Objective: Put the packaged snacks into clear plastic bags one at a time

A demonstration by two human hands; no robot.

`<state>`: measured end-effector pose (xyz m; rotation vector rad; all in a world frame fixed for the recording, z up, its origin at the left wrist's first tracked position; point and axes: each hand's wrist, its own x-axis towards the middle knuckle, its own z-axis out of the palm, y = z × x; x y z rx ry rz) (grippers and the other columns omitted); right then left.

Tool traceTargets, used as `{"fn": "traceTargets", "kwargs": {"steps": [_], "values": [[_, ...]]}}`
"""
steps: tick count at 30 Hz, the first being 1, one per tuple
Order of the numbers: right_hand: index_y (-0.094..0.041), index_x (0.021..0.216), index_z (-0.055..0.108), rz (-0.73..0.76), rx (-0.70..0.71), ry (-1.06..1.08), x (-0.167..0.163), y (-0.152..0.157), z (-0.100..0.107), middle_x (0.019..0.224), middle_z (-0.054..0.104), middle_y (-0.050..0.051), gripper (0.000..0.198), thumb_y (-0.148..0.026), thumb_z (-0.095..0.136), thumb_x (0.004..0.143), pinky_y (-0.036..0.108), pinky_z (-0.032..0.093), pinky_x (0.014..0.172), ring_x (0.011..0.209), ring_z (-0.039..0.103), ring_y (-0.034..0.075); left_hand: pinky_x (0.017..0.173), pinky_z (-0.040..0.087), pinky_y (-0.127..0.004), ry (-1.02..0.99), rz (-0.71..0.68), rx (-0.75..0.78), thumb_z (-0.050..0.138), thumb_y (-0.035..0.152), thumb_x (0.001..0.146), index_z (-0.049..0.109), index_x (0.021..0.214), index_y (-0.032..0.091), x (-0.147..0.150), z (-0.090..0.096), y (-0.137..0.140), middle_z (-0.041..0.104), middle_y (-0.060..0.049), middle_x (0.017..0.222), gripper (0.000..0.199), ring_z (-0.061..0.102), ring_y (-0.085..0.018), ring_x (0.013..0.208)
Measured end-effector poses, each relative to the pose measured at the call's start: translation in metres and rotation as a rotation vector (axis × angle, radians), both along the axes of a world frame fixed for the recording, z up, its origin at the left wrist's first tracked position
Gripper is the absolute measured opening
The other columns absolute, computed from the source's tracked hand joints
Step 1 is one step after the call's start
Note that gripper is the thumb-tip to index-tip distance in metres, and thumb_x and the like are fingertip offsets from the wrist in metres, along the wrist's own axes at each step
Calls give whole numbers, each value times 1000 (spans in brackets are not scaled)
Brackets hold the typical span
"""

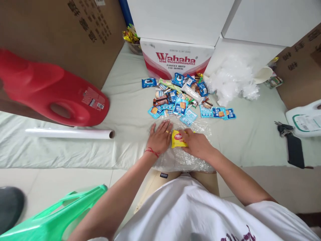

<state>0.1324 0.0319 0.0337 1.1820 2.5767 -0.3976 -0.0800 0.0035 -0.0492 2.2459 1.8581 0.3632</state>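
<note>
The yellow packet (176, 141) lies on the clear plastic (179, 159), near the front edge of the cloth-covered counter (130, 134). The right hand (199, 144) reaches in from the right, its grip narrow and holding the packet's right end between fingers and thumb; the red label shows upside down. The left hand (159, 136), with a red cord (152, 152) at the wrist, rests palm down on the plastic just beside the packet's left edge. Its grip holds nothing, the fingers lying straight and near one another.

Just beyond the hands is a loose pile of snacks (181, 106): dark blue, light blue, brown and white wrappers overlapping. A row of light blue packets (218, 113) stretches out to its right. Behind the pile stands the Wahaha box (177, 60), with a tub (134, 47) of gold wrappers at its left. Right of the pile sits crumpled clear film (229, 80), a pale cup (264, 75) beside it.

Farther left, a white roll (70, 133) lies in front of a red jug (80, 95). At the far right are keys (283, 129), a black case (295, 150) and a white jug (306, 120). A green plastic thing (67, 209) shows below the counter at lower left.
</note>
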Motion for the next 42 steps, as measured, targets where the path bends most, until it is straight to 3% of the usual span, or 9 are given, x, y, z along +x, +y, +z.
{"fn": "traceTargets", "kwargs": {"steps": [4,10,14,17,19,21,25,31,42], "values": [[-22,160,38,22,-24,24,4,-3,1,146,58,18,77,-37,68,91,38,56,80,101,74,32,130,16,-59,13,-5,-5,26,33,108,44,160,25,1,2,0,41,-8,168,55,36,-26,157],[-25,159,42,-90,-28,277,35,-13,0,166,38,16,69,-50,62,98,44,59,90,124,67,33,129,24,-58,-77,40,5,27,38,109,43,160,21,-6,-1,2,34,-11,171,56,37,-27,157],[-32,145,58,-203,71,544,80,-47,-5,138,66,12,44,-47,53,104,46,59,96,121,67,29,126,36,-48,-320,93,121,29,40,109,48,155,19,-26,8,-1,39,-14,169,54,38,-25,156],[-34,145,59,-143,114,541,106,-83,-22,134,70,12,50,-49,64,98,52,57,102,122,65,32,126,37,-50,-374,154,291,38,39,107,50,150,21,-41,27,-19,49,-14,161,48,42,-27,153],[-33,151,54,-112,140,483,116,-102,-38,147,63,12,58,-46,68,96,57,53,109,132,60,34,125,38,-54,-337,10,360,47,33,103,46,152,25,-48,37,-38,54,-14,156,50,43,-30,152],[-33,154,51,-98,158,443,121,-113,-54,155,56,12,59,-38,67,98,60,47,116,138,56,33,123,41,-54,-303,-309,324,55,34,100,41,155,28,-52,37,-60,57,-14,153,57,45,-31,151],[-30,147,58,-90,246,565,130,-115,-79,146,64,10,48,-19,59,101,59,49,113,131,60,29,127,33,-56,-98,-603,226,64,37,98,54,143,26,-60,10,-97,56,-14,155,48,42,-32,153],[-32,137,66,-105,140,812,146,-102,-75,127,74,7,43,-12,56,100,46,59,96,115,66,26,123,40,-49,-119,-404,210,58,18,97,61,129,20,-64,-12,-117,62,-17,148,32,50,-28,148],[-30,109,78,-332,-118,990,139,-62,-40,113,75,6,16,-27,67,99,36,57,92,104,70,22,114,48,-53,-321,-310,191,55,11,94,60,119,21,-52,17,-110,60,-19,143,28,50,-31,146]]}}
